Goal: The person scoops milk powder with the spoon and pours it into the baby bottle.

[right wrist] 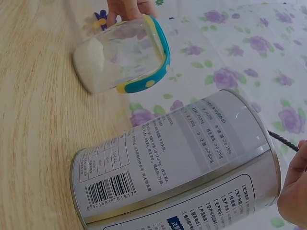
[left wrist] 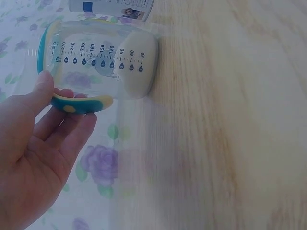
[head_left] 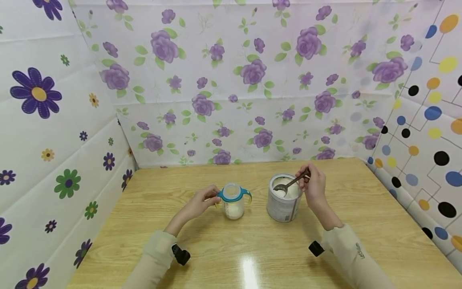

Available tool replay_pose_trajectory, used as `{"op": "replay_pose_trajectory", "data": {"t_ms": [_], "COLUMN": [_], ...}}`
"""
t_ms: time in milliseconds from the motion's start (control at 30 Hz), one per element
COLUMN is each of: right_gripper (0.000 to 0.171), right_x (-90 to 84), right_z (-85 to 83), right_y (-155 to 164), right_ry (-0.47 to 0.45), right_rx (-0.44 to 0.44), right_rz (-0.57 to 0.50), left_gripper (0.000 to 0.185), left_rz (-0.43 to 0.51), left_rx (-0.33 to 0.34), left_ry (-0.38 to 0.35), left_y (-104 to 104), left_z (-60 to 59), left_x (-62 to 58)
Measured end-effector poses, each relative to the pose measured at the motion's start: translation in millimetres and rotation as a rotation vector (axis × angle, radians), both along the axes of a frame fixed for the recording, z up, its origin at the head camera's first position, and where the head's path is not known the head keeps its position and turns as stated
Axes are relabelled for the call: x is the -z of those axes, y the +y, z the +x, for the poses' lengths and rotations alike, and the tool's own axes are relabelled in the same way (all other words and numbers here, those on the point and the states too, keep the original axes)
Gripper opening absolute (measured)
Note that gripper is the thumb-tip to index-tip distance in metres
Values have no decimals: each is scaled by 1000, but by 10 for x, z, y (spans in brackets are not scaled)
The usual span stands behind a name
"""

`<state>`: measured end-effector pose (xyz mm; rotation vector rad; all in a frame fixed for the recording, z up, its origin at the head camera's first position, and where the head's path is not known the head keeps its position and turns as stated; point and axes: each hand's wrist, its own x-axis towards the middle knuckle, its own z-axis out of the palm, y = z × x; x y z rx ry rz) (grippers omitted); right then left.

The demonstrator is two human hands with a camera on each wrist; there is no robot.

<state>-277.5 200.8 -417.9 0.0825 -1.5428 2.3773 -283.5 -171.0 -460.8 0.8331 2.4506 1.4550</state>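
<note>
Resting on the wooden table (head_left: 361, 208), the left hand (head_left: 199, 204) holds one teal-and-yellow side handle of the clear baby bottle (head_left: 234, 204); the left wrist view shows the thumb above the handle and the fingers curled beneath it. The bottle stands upright near the table's middle, with no cap on, and contains a layer of white powder at its base, below the printed measuring scale. Just to its right, apart from it, stands an open metal can (head_left: 284, 197) of white powder, upright, with a printed label and barcode. The right hand (head_left: 315, 184) is over the can's far right rim, fingers pinched on the handle end of a metal spoon (head_left: 288, 185). The spoon's bowl lies inside the can opening, at the powder surface. Floral-patterned sheets surround the table.
</note>
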Motion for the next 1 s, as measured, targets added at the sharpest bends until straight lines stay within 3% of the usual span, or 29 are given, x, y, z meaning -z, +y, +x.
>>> {"op": "replay_pose_trajectory", "data": {"t_ms": [733,1000], "right_gripper": [42,40], "right_x": [1,-28], "right_z": [-69,-57], "right_y": [99,131], "right_ry": [-161,-184], "right_rx": [39,-5], "right_rz": [-236,-282], "left_gripper": [15,15], "left_rz": [-7,2], "left_rx": [-1,1], "left_ry": [-9,-1], "left_y": [-7,-5], "left_z": [-23,-28], "left_x": [12,17]}}
